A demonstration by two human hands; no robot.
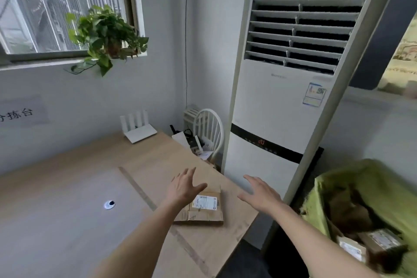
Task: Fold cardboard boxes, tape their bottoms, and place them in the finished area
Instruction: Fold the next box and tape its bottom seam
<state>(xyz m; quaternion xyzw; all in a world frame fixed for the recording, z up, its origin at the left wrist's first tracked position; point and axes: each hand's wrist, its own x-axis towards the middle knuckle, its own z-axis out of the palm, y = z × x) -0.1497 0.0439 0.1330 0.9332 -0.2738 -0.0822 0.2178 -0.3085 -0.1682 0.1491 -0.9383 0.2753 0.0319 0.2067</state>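
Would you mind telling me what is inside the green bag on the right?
The green bag holds labelled parcels near its front and brown cardboard deeper in. Anything beneath them is covered.

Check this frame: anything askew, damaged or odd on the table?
Mostly the cardboard box: it lies flat near the table's right edge, skewed to that edge, worn and creased, with a shipping label on top. It is not yet folded up. Both hands, left hand and right hand, hover open, holding nothing.

Flat box [200, 207] on table [79, 221], AC unit [282, 101] right, behind.
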